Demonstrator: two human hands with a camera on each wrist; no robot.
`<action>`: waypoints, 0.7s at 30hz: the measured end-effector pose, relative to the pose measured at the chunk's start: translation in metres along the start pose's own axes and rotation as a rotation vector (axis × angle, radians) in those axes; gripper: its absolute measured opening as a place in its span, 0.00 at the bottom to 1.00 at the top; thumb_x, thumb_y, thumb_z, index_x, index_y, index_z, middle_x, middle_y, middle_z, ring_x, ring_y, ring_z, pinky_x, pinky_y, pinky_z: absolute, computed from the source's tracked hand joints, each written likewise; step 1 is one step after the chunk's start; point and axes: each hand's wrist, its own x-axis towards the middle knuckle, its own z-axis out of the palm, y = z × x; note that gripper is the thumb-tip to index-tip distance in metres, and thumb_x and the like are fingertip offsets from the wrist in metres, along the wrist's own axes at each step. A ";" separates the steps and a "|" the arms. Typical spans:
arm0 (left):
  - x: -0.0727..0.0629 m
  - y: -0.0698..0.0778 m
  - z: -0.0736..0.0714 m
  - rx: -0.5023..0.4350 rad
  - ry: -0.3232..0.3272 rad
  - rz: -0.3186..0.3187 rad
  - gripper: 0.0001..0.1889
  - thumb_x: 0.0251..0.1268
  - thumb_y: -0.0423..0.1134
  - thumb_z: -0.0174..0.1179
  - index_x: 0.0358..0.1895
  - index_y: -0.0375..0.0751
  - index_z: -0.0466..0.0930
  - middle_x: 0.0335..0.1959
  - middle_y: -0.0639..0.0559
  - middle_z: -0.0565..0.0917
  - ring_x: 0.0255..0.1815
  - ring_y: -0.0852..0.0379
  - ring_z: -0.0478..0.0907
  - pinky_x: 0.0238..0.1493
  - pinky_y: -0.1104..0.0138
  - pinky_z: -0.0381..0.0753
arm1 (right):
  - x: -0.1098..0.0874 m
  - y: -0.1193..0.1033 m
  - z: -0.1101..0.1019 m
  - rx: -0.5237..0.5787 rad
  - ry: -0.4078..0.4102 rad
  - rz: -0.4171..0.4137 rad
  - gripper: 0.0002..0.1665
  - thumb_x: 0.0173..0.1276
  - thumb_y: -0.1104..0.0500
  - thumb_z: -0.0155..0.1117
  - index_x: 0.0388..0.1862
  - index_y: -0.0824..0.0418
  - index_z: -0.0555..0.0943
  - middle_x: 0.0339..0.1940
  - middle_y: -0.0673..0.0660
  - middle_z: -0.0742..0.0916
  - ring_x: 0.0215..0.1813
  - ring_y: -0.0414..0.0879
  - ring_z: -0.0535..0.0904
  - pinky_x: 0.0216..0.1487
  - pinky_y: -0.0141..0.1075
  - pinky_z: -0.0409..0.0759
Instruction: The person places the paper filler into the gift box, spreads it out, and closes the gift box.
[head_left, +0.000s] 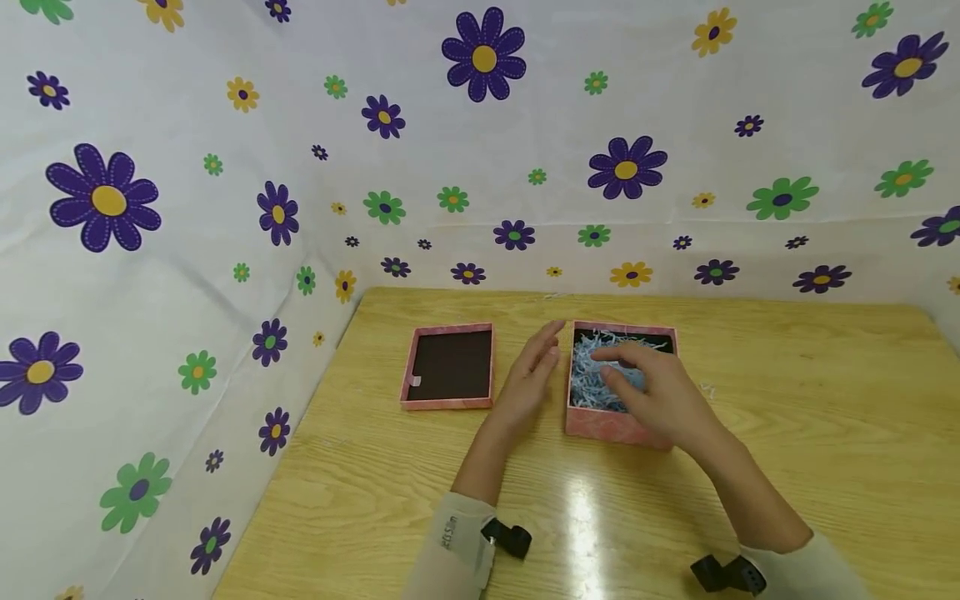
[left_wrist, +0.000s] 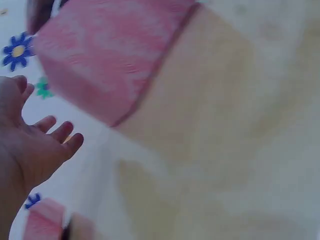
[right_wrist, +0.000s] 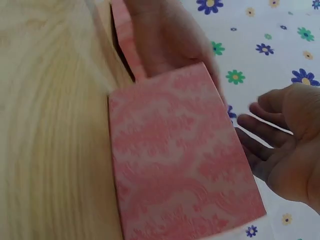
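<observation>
A pink patterned box (head_left: 621, 427), open at the top, stands on the table with light-blue shredded paper (head_left: 592, 387) inside. Over its opening hovers my right hand (head_left: 660, 396), fingers loosely bent and thumb apart. That hand (right_wrist: 295, 142) shows nothing between its fingers in the right wrist view, where the box's pink side (right_wrist: 180, 155) hides the contents. My left hand (head_left: 527, 385) is upright at the box's left side, fingers pointing away from me. In the left wrist view the left hand (left_wrist: 32, 147) holds nothing, its fingers spread near the box (left_wrist: 110, 55).
Left of the left hand, a shallow pink lid (head_left: 453, 362) lies with its black inside up and a small pale tab at its edge. Small pale paper shreds (head_left: 707, 390) lie right of the box. A flower-printed white cloth (head_left: 555, 125) rises behind the wooden table (head_left: 810, 400).
</observation>
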 end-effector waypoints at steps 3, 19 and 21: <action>-0.002 0.019 -0.031 0.003 -0.013 0.021 0.25 0.89 0.49 0.45 0.82 0.61 0.64 0.82 0.58 0.65 0.82 0.50 0.63 0.81 0.48 0.61 | 0.000 -0.005 0.012 0.065 0.087 -0.029 0.19 0.79 0.65 0.63 0.66 0.65 0.81 0.63 0.61 0.87 0.64 0.61 0.83 0.61 0.58 0.82; -0.072 0.015 -0.187 0.070 0.382 -0.154 0.34 0.87 0.60 0.40 0.86 0.51 0.53 0.87 0.53 0.56 0.87 0.56 0.49 0.85 0.56 0.48 | 0.002 -0.056 0.120 0.413 -0.228 0.034 0.43 0.82 0.54 0.62 0.88 0.60 0.55 0.86 0.63 0.63 0.81 0.63 0.66 0.76 0.56 0.69; -0.075 0.008 -0.189 0.004 0.416 -0.237 0.35 0.88 0.59 0.39 0.87 0.49 0.48 0.88 0.50 0.50 0.88 0.54 0.45 0.85 0.56 0.46 | 0.003 -0.050 0.134 0.418 -0.273 0.077 0.46 0.83 0.53 0.61 0.88 0.62 0.51 0.86 0.65 0.60 0.82 0.64 0.63 0.76 0.57 0.68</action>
